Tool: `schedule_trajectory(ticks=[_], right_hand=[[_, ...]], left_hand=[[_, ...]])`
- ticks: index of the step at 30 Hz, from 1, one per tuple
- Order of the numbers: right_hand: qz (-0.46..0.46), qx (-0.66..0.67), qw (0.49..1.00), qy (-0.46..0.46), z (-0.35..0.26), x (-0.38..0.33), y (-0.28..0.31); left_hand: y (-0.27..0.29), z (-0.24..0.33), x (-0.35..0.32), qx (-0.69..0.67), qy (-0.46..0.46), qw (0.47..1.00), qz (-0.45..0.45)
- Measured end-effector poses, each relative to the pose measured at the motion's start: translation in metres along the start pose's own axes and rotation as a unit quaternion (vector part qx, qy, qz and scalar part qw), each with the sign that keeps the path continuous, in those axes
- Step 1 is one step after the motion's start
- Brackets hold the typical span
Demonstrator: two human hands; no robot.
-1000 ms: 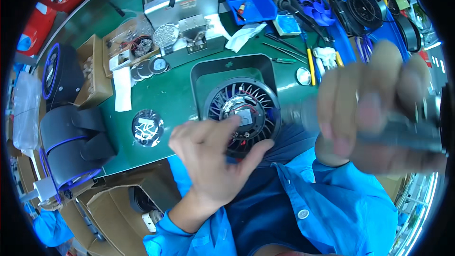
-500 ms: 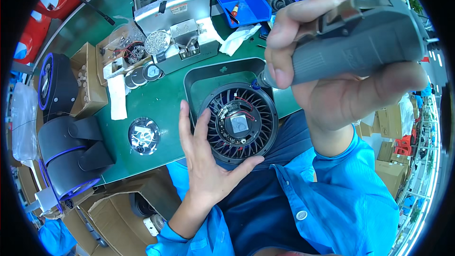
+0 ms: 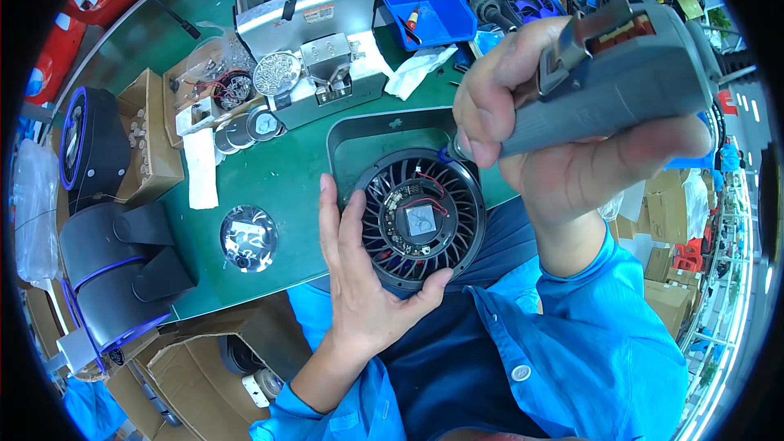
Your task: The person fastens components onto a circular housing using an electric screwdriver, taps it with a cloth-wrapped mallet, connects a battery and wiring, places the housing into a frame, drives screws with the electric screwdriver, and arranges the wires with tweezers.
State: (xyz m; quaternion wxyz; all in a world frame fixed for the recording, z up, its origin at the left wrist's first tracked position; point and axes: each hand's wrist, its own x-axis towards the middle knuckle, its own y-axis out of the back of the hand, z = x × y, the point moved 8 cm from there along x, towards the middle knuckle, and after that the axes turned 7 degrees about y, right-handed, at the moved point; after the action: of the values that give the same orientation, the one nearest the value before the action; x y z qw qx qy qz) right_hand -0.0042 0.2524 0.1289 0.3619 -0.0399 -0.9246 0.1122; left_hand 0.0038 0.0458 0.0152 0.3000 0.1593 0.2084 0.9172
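My right hand (image 3: 563, 184) is wrapped round a grey electric screwdriver (image 3: 608, 102). Its nose points down left at the upper right rim of a round black fan housing (image 3: 421, 220); a small blue-purple piece shows at the tip. Red wires, a circuit board and a silver square sit in the housing's middle. At the left and lower rim, my left hand (image 3: 355, 302) steadies the housing with fingers stretched and thumb apart. Under the housing's far side lies a dark grey frame (image 3: 380, 126) with rounded corners.
A metal fixture (image 3: 310, 20) with a dish of screws stands at the back, beside a blue bin (image 3: 429, 12). A clear disc (image 3: 249, 238) lies left on the green table. Black fan bodies (image 3: 122, 253) and a cardboard box (image 3: 151, 143) stand further left.
The fan housing and the grey frame appear slightly lower and further right. The screwdriver has tilted a little, its nose still at the rim. Both hands keep their holds.
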Motion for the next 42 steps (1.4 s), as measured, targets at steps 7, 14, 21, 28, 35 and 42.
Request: schedule_trajectory(ticks=[7,14,21,28,35,42], right_hand=[[0.154,-0.034,0.987,0.005,-0.022,0.021,-0.008],[-0.053,-0.100,0.983,0.146,0.021,0.068,-0.034],[0.143,-0.158,0.976,-0.044,0.073,0.070,-0.035],[0.110,-0.274,0.954,0.044,-0.004,0.067,-0.062],[-0.002,-0.080,0.996,-0.029,-0.009,0.038,-0.081],[-0.123,0.094,0.984,-0.092,-0.011,0.014,-0.120]], left_hand=[[0.010,-0.010,0.021,-0.038,-0.029,0.996,-0.070],[0.015,-0.020,0.042,-0.065,-0.049,0.978,-0.190],[0.012,-0.021,0.032,-0.090,-0.061,0.986,-0.128],[0.013,-0.031,0.047,-0.113,-0.046,0.980,-0.160],[0.008,-0.040,0.045,-0.131,-0.026,0.977,-0.168],[0.003,-0.041,0.045,-0.145,-0.034,0.971,-0.186]])
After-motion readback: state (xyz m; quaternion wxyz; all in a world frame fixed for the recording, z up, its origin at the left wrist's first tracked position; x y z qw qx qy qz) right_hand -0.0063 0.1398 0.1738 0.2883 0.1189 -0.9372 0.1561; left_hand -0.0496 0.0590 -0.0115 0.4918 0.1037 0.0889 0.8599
